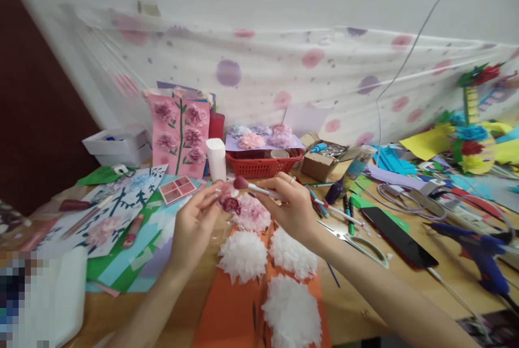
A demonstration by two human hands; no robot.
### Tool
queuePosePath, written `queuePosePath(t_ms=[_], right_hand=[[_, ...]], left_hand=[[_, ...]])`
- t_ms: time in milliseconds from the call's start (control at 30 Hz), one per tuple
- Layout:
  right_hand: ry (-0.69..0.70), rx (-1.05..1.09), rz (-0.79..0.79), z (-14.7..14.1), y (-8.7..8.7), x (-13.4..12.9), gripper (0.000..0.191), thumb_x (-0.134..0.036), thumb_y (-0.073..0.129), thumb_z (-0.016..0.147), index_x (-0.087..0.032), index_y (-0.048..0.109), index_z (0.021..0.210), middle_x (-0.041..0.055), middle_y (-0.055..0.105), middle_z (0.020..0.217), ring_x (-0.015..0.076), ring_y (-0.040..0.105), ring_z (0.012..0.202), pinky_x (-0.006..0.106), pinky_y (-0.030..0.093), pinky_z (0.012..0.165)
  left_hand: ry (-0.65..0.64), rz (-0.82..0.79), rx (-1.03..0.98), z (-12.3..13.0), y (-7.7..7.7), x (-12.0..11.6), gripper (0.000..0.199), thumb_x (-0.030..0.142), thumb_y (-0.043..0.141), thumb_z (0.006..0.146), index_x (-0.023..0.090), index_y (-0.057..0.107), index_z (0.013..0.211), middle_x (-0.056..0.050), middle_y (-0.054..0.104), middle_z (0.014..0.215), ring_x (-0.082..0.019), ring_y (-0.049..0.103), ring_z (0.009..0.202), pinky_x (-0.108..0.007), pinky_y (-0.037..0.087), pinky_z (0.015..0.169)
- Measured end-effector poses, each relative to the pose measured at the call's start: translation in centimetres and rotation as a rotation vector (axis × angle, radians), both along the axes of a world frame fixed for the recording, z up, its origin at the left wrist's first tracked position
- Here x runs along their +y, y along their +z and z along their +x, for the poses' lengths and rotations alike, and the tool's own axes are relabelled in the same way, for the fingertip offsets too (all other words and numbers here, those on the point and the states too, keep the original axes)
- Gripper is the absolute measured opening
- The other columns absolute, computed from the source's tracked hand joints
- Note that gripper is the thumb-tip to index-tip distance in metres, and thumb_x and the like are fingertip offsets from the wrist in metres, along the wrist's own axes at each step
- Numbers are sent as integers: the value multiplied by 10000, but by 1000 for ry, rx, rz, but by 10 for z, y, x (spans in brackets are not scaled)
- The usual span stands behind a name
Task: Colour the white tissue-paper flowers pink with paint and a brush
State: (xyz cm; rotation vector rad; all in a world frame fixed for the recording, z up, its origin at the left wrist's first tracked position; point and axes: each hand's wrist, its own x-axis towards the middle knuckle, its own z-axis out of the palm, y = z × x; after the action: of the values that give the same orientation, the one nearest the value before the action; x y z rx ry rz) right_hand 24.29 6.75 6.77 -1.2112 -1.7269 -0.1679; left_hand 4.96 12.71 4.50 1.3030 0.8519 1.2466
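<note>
My right hand [294,207] grips a makeup brush [259,189] whose dark pink bristle head points left. My left hand [197,221] pinches a small round pink compact [230,199], held up just beside the bristles. Below both hands lies an orange sheet [227,310] bearing several fluffy flowers. The nearest flower [252,212] is tinted pink, while a left flower [243,256], a right flower [294,253] and a front flower [292,313] are white.
Scissors [365,248], a black phone [399,237] and a blue glue gun [474,245] lie right. A red basket [263,167], a white bottle [216,159] and a cardboard box [320,164] stand behind. An eyeshadow palette [177,189] and painted paper [101,229] lie left.
</note>
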Motion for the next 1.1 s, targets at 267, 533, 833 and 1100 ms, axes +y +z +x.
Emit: queuePosePath(t_ms=[267, 533, 833, 1100], right_hand=[[-26, 70, -520, 37, 8, 22, 174, -331, 646, 866, -174, 639, 791, -13, 629, 676, 119, 537, 594, 227, 363, 551], [136, -184, -620, 13, -10, 69, 213, -289, 565, 930, -182, 562, 746, 36, 713, 725, 125, 610, 641, 218, 402, 593], [444, -520, -757, -2, -8, 90, 202, -283, 584, 952, -181, 578, 778, 26, 677, 719, 119, 573, 634, 240, 404, 647], [542, -548, -806, -4, -7, 93, 238, -311, 574, 957, -190, 561, 752, 4, 672, 698, 102, 585, 597, 211, 404, 597]], left_hand=[[104, -379, -348, -13, -27, 61, 191, 10, 663, 689, 162, 699, 799, -2, 766, 782, -108, 721, 743, -166, 567, 701], [133, -530, -494, -20, -39, 76, 241, -75, 509, 796, 102, 673, 797, -38, 769, 778, -97, 719, 702, -186, 585, 708], [189, -599, -565, -21, -45, 79, 242, -117, 528, 780, 82, 665, 774, -31, 741, 700, -98, 695, 637, -196, 570, 671], [188, -651, -591, -23, -44, 79, 225, -97, 564, 775, 109, 628, 710, -40, 740, 736, -103, 678, 660, -223, 554, 699]])
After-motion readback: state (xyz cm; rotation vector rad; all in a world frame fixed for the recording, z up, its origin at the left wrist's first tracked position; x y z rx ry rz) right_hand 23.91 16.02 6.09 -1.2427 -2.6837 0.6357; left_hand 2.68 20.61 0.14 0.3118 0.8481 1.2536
